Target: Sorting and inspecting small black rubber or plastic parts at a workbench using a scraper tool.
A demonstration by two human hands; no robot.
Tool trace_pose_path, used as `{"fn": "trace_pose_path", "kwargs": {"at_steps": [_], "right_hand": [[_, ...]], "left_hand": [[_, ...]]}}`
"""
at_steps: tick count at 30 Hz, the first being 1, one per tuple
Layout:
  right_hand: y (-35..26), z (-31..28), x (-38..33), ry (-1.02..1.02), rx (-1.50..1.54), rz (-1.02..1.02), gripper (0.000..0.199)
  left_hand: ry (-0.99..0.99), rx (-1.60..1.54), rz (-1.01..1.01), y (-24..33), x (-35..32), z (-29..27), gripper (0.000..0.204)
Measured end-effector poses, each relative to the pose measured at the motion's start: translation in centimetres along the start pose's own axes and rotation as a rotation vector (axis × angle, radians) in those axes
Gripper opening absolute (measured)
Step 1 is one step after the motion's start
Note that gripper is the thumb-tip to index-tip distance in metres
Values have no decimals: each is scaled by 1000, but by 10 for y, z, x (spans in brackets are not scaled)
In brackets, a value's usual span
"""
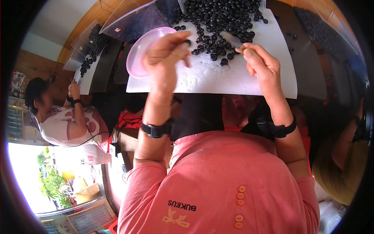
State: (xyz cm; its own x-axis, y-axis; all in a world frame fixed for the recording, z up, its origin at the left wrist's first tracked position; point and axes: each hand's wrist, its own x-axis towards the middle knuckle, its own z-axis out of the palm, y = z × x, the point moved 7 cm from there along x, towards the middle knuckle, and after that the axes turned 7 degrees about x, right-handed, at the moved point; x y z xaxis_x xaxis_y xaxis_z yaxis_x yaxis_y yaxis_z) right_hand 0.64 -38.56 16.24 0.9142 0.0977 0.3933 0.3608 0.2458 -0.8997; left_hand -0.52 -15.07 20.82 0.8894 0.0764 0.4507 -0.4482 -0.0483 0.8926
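Beads (222, 19), black and round, lie heaped on a white board (218, 82). The left hand (165, 54), blurred beside a pink plate (135, 54), seems to pinch one bead (187, 42); the right hand (263, 64) grips a small blade (230, 38). Single-bead work appears underway; next calls for steady blade control.

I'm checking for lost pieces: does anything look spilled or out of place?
Yes, slightly: a few black beads lie on the dark tabletop right of the white sheet, apart from the main pile, as if strayed.
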Motion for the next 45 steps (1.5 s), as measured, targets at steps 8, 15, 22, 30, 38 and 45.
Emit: {"fn": "trace_pose_path", "kwargs": {"at_steps": [8,15,22,30,38,45], "right_hand": [[0,0,0,25,90,-7,28],[-1,-3,-1,41,90,2,25],[-4,-3,-1,41,91,-19,25],[-6,4,-1,3,-35,-30,24],[-3,12,4,-37,-277,-17,24],[-5,16,5,-51,-423,-56,26]], "left_hand": [[28,950,388,11,18,-37,13],[-252,1005,550,6,-19,71,17],[-354,1327,530,-15,-19,101,19],[-242,488,-8,-23,-13,63,17],[-162,-255,-435,-43,-26,51,20],[-172,-464,-455,-47,-28,55,16]]}}
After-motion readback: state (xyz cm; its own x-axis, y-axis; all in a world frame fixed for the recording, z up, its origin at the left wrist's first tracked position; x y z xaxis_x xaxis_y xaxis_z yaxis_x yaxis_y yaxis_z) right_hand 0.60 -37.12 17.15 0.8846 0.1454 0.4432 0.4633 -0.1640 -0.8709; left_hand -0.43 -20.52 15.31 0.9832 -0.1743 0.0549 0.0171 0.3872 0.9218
